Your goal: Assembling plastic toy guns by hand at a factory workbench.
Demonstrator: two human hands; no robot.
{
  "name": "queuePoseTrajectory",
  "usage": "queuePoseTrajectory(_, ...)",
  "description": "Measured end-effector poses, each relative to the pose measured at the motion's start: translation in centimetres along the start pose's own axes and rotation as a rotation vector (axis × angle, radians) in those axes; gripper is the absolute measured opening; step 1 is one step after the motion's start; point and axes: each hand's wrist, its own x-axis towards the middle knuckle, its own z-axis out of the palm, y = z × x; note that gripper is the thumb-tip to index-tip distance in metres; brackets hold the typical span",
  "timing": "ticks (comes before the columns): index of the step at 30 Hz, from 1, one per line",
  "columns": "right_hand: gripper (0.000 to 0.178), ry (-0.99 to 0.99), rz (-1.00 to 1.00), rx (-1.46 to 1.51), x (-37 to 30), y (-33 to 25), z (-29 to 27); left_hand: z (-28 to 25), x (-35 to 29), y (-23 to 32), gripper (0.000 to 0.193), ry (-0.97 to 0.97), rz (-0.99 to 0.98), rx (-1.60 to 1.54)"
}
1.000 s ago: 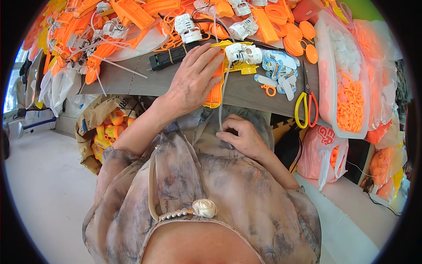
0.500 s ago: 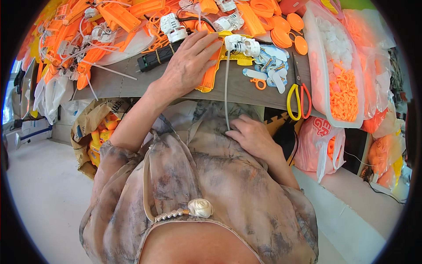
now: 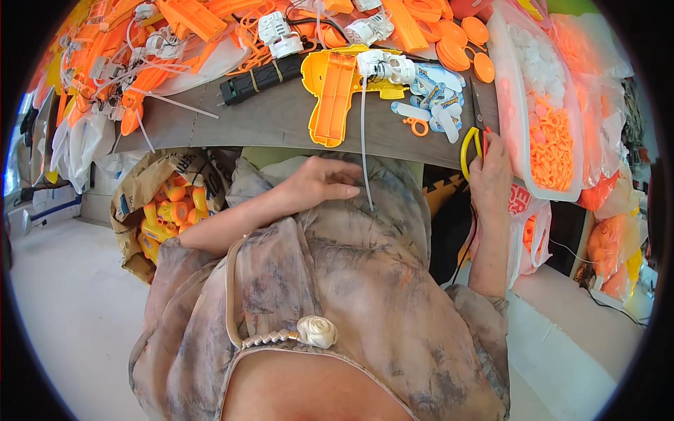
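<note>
Small assembly workshop for plastic toys, piecework style. Grey wood-look bench [image 3: 281, 123] crowded with orange and yellow moulded toy shells [image 3: 333, 95], white mechanism parts [image 3: 382, 67], loose white tubing [image 3: 364, 140], orange round caps [image 3: 463, 42], a black bar-shaped part [image 3: 263, 74]. Clear plastic bags of small orange and white pieces [image 3: 547, 133] stacked at the bench's right end, more bagged orange parts [image 3: 611, 245] lower right. Open brown sack [image 3: 151, 189] of yellow-orange parts on the floor under the bench. Yellow-handled scissors [image 3: 472, 144] at the bench edge. Pale bare floor [image 3: 63, 309], bulk stock everywhere, no home furnishings visible.
</note>
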Motion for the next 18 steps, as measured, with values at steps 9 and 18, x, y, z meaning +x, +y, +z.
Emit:
queuePoseTrajectory(9,0.040,0.118,0.257,0.445,-3.8,-2.0,-0.9,0.3,1.6,0.3,0.029,-0.125,-0.252,-0.549)
queuePoseTrajectory(18,0.076,-0.584,-0.020,0.886,-8.8,-3.6,-2.1,0.5,1.3,0.7,0.040,-0.180,-0.218,-0.615)
